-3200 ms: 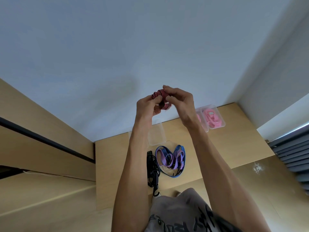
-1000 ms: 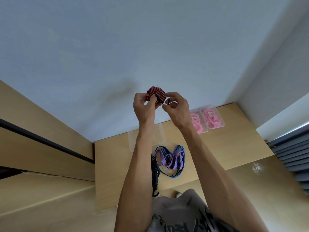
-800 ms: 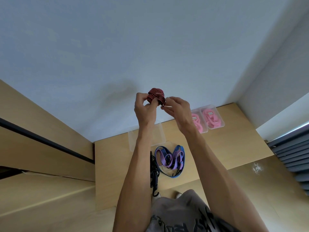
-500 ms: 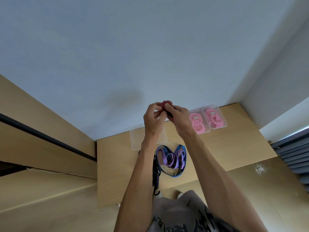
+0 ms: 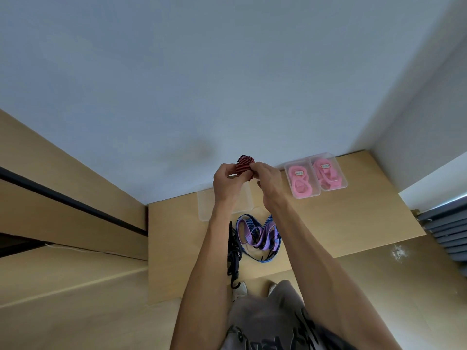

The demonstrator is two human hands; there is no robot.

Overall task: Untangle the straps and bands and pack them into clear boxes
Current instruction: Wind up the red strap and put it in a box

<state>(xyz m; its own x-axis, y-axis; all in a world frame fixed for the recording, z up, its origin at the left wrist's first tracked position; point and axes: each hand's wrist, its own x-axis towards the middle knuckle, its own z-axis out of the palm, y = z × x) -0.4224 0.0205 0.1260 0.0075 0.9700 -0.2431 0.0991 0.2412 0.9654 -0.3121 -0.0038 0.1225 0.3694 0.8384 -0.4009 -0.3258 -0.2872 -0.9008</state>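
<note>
Left hand and right hand are both pinching the red band, bundled, above the empty box; purple strap is lying nearer.

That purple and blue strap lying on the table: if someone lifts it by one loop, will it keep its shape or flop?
The purple and blue strap lies in loose, overlapping loops on the table, so it is probably floppy and would sag. It looks like thin flat webbing, so likely light. The loops might snag the black strap close beside it.
</note>
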